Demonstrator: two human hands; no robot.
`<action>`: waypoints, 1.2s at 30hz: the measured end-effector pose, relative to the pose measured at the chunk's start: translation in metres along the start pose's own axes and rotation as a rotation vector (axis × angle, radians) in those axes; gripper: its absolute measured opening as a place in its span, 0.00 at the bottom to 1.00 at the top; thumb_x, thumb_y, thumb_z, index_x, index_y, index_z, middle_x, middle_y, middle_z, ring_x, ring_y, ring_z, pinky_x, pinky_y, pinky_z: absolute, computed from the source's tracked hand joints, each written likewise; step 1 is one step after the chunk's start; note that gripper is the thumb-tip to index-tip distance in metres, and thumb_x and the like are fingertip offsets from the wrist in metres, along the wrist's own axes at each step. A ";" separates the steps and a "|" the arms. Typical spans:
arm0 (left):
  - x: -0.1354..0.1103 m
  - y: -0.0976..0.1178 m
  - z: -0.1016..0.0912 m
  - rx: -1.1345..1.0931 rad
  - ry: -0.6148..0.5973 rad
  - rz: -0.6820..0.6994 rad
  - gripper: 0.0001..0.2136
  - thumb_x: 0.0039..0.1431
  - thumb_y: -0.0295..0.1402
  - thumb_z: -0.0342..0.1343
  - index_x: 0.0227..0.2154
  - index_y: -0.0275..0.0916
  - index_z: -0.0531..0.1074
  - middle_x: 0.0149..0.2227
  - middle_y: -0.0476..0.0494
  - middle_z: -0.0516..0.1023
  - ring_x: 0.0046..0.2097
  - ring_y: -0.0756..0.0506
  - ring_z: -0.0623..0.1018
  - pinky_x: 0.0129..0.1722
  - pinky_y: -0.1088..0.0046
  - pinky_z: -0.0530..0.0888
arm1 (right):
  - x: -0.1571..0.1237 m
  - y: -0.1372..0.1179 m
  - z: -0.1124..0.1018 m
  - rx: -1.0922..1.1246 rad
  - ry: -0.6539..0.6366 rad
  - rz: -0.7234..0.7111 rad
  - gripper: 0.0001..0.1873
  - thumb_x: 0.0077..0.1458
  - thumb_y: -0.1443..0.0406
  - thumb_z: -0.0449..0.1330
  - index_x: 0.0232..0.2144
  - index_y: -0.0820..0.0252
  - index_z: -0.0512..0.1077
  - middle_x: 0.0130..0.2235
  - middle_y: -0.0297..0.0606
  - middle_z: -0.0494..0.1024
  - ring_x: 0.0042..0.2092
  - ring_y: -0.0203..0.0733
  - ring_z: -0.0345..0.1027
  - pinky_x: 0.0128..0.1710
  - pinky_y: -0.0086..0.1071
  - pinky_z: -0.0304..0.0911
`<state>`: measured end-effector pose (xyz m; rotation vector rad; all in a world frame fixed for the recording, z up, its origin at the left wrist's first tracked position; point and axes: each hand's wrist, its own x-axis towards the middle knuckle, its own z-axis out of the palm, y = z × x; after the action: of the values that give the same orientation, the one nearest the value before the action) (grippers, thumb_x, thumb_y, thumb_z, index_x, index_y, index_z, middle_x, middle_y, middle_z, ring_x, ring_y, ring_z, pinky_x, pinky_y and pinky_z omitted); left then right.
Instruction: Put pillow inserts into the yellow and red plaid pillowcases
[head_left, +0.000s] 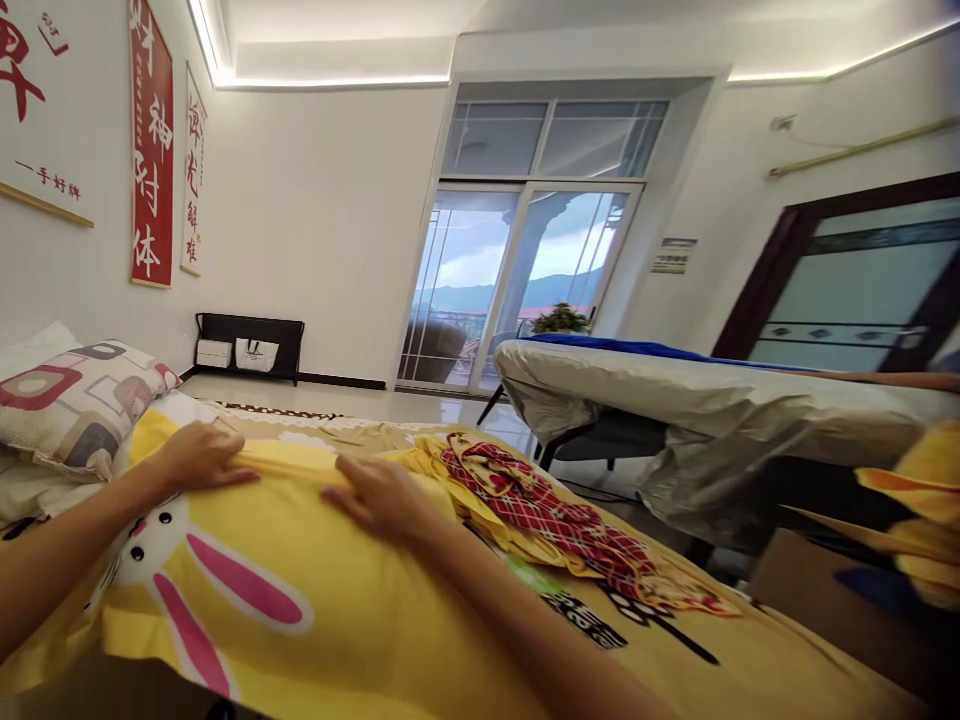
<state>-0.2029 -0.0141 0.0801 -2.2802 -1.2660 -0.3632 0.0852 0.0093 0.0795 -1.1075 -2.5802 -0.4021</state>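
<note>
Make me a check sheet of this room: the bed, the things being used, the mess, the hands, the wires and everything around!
Surface: bed, with a tan printed sheet.
Job's things: yellow bunny cloth, spread across the near part.
Clutter: red checked cloth, crumpled; pillow at the left.
Hands: left hand and right hand both on the bunny cloth, near its far edge; grip unclear.
Cables: dark line on the floor, perhaps a cable.
Surroundings: covered table at the right, black bench, red banner.
</note>
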 end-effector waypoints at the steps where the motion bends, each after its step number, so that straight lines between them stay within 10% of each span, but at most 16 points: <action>1: -0.008 0.008 0.019 -0.044 -0.047 -0.029 0.27 0.62 0.55 0.38 0.28 0.37 0.70 0.26 0.42 0.76 0.27 0.45 0.73 0.27 0.73 0.60 | -0.009 -0.004 0.020 0.021 -0.063 0.035 0.23 0.62 0.49 0.44 0.34 0.60 0.67 0.34 0.45 0.78 0.34 0.43 0.70 0.30 0.32 0.49; 5: -0.053 0.044 0.099 -0.289 -0.240 -0.165 0.27 0.65 0.51 0.36 0.23 0.38 0.70 0.25 0.43 0.76 0.28 0.46 0.73 0.28 0.72 0.58 | -0.045 -0.026 0.098 0.178 -0.207 0.127 0.23 0.62 0.48 0.42 0.40 0.57 0.67 0.35 0.41 0.79 0.36 0.43 0.72 0.29 0.31 0.47; 8: -0.075 0.052 0.127 -0.444 -0.228 -0.237 0.28 0.65 0.51 0.35 0.21 0.37 0.67 0.24 0.46 0.74 0.29 0.48 0.72 0.29 0.73 0.58 | -0.058 -0.037 0.116 0.187 -0.174 0.116 0.25 0.62 0.47 0.41 0.40 0.57 0.66 0.35 0.41 0.79 0.35 0.44 0.72 0.30 0.32 0.47; 20: -0.089 0.055 0.126 -0.570 -0.155 -0.273 0.25 0.64 0.51 0.39 0.20 0.37 0.63 0.23 0.48 0.69 0.28 0.49 0.69 0.30 0.73 0.57 | -0.074 -0.050 0.108 0.266 -0.041 0.117 0.17 0.63 0.53 0.45 0.36 0.57 0.67 0.36 0.39 0.77 0.38 0.43 0.70 0.35 0.33 0.57; 26: -0.099 0.049 0.141 -0.697 -0.052 -0.340 0.24 0.64 0.50 0.40 0.22 0.38 0.65 0.25 0.48 0.73 0.30 0.48 0.71 0.33 0.74 0.61 | -0.130 0.011 0.106 0.276 0.243 0.369 0.34 0.49 0.45 0.57 0.54 0.55 0.66 0.55 0.49 0.68 0.57 0.56 0.60 0.57 0.49 0.55; 31: -0.097 0.046 0.150 -0.751 -0.021 -0.346 0.24 0.62 0.50 0.43 0.19 0.37 0.63 0.22 0.49 0.70 0.27 0.50 0.68 0.30 0.74 0.60 | -0.186 0.063 0.126 0.738 0.114 0.827 0.52 0.35 0.36 0.56 0.58 0.57 0.64 0.60 0.49 0.65 0.62 0.60 0.54 0.59 0.48 0.56; 36: -0.096 0.044 0.153 -0.794 0.000 -0.371 0.25 0.60 0.53 0.43 0.17 0.38 0.59 0.20 0.50 0.66 0.26 0.50 0.67 0.30 0.74 0.60 | -0.171 0.032 0.113 1.232 -0.033 0.794 0.46 0.40 0.34 0.50 0.54 0.54 0.68 0.54 0.45 0.73 0.58 0.55 0.63 0.56 0.45 0.62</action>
<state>-0.2180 -0.0191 -0.1051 -2.6269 -1.7714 -1.1735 0.2021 -0.0390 -0.0843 -1.3593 -1.5656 1.1880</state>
